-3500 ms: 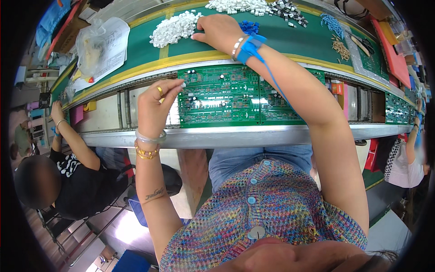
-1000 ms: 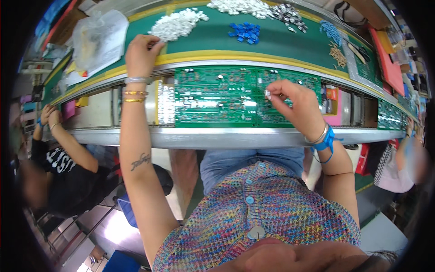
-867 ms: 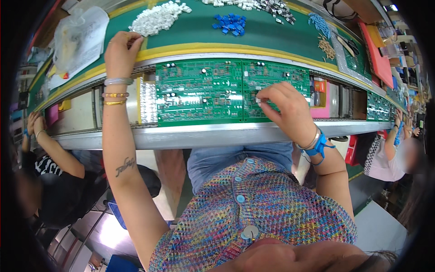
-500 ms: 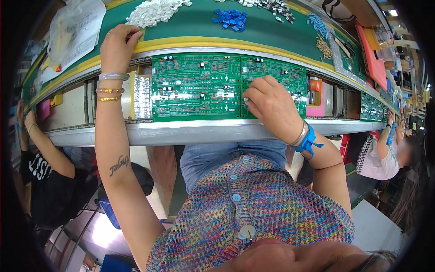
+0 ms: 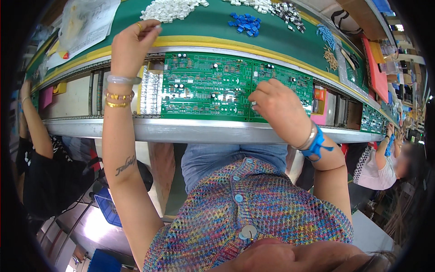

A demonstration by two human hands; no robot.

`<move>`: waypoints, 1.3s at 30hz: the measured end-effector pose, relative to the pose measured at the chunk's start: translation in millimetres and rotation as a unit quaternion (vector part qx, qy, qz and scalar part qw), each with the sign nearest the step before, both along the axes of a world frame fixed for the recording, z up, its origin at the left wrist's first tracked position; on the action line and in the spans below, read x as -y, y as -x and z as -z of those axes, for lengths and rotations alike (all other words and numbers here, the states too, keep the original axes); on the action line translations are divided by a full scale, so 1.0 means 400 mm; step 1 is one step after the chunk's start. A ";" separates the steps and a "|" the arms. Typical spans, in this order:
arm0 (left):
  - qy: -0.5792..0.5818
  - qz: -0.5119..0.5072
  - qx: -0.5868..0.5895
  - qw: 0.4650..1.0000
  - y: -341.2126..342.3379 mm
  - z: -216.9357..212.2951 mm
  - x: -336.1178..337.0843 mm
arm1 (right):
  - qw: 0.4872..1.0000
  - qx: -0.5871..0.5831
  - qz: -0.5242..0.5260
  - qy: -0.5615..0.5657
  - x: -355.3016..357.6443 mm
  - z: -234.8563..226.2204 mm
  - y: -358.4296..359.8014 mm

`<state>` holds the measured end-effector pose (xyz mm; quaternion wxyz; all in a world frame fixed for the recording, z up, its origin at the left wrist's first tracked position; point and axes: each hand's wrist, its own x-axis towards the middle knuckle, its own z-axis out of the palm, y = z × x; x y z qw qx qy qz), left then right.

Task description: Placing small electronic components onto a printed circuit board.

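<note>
Pressing down on a green circuit board (image 5: 206, 93), the right hand (image 5: 278, 106) has its fingers curled together at the board's right half, fingertips pinched on something too small to make out. The board lies flat in a conveyor channel, its long axis running left to right along the line, hemmed in by a steel front rail (image 5: 190, 130) toward the person and a yellow-edged green shelf (image 5: 276, 38) beyond. The left hand (image 5: 131, 45) reaches over the channel to the shelf's near edge, fingers bent; whether it grips anything cannot be told. A pile of white parts (image 5: 170, 9) sits just beyond it, blue parts (image 5: 244, 22) further right. Bare track lies left of the board; another green board (image 5: 374, 120) follows at right. Co-workers sit at both ends.
</note>
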<state>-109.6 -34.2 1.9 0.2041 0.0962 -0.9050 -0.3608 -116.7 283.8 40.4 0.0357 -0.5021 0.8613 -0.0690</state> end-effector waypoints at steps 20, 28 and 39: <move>0.041 0.066 0.069 0.995 -0.294 -0.015 -0.097 | 0.964 -0.044 0.077 0.251 0.385 0.150 0.341; 0.117 0.081 0.093 0.986 -0.278 -0.029 -0.113 | 0.968 0.075 0.011 0.240 0.277 0.082 0.269; 0.110 0.127 0.094 0.981 -0.223 -0.066 -0.067 | 0.938 0.279 0.021 0.203 0.091 0.002 0.102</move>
